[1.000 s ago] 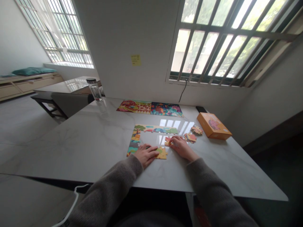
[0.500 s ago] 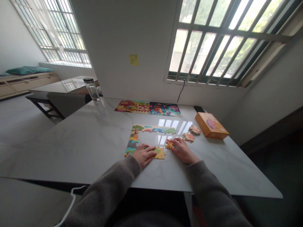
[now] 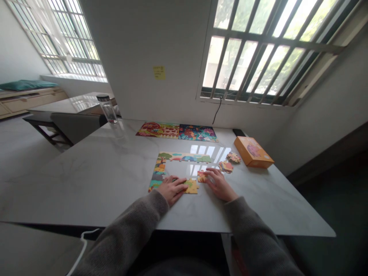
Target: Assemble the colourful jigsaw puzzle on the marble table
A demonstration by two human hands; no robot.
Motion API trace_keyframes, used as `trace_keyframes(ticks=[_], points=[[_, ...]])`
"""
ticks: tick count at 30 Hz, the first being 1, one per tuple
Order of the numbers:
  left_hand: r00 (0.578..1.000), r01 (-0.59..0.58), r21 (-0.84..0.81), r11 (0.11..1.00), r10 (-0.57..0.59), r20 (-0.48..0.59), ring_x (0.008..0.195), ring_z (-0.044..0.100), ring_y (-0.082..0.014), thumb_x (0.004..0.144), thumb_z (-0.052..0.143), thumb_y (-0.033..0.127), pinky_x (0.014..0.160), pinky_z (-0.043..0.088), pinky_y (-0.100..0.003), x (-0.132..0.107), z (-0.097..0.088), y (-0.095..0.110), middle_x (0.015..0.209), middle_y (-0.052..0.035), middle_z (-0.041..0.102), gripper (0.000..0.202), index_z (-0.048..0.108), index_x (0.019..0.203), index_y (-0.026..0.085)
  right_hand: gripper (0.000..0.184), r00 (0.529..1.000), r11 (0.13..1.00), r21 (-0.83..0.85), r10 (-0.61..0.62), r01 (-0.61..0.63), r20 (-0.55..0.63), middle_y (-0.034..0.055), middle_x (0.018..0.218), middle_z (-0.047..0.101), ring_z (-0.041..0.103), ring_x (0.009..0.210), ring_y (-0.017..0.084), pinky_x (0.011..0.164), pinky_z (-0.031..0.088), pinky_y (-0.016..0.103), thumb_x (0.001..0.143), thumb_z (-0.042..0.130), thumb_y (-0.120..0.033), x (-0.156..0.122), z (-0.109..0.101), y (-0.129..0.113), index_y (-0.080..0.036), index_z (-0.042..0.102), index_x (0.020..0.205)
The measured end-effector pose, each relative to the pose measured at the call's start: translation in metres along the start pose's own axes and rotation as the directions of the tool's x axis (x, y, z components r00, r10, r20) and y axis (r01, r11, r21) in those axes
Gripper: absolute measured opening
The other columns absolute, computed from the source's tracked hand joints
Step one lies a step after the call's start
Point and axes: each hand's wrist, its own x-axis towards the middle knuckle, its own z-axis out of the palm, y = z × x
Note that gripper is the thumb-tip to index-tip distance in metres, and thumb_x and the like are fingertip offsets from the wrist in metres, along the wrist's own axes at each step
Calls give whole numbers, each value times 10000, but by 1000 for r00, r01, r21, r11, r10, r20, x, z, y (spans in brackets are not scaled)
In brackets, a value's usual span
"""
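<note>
My marble-topped desk [image 3: 86, 180] holds an orange box [image 3: 253, 152] at the right and two colourful picture puzzles [image 3: 159, 130] side by side at the back. Nearer me, an L-shaped jigsaw border [image 3: 184, 157] runs along the top and left, with stacks of loose pieces [image 3: 225, 166] to its right. My left hand [image 3: 171, 189] lies flat and open, fingertips against a yellow piece [image 3: 192, 186]. My right hand [image 3: 220, 185] rests unclenched, fingertips on an orange piece [image 3: 202, 176]. I'm working along the bottom edge; that piece needs seating snugly against the border.

Left hand [image 3: 171, 189] and right hand [image 3: 221, 185] lie palm-down.
</note>
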Motion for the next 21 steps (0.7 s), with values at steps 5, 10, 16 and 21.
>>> trace_keyframes(ticks=[5, 10, 16, 21], points=[[987, -27, -11, 1000, 25, -162, 1175, 518, -274, 958, 501, 225, 1012, 433, -452, -3, -2, -2, 1418, -64, 585, 332, 653, 1250, 260, 318, 957, 987, -17, 149, -158, -248, 128, 1277, 647, 561, 1212, 292, 1067, 423, 507, 948, 476, -293, 5, -17, 43, -205, 652, 1197], [955, -21, -70, 997, -1, -298, 1126, 553, -249, 927, 511, 156, 986, 457, -418, -4, -8, 3, 1289, -76, 630, 296, 666, 1166, 238, 385, 892, 924, -113, 314, -366, -326, 137, 1282, 665, 545, 1219, 303, 1036, 409, 474, 955, 422, -339, 5, -28, 77, -176, 634, 1232], [938, -44, -106, 993, 5, -346, 1059, 584, -232, 903, 508, 132, 958, 476, -407, -2, -4, -1, 1261, -83, 620, 284, 664, 1120, 227, 359, 876, 828, -289, 468, -480, -113, 124, 1267, 641, 526, 1195, 319, 978, 369, 484, 974, 443, -451, 6, -28, 79, -225, 639, 1172], [915, -94, -107, 990, 44, -401, 1023, 579, -232, 900, 506, 128, 915, 488, -410, -2, 2, -5, 1247, -95, 608, 265, 653, 1100, 218, 484, 869, 827, -286, 491, -484, -52, 131, 1244, 609, 515, 1175, 328, 957, 374, 449, 857, 633, -447, 8, -31, 73, -218, 595, 1281]])
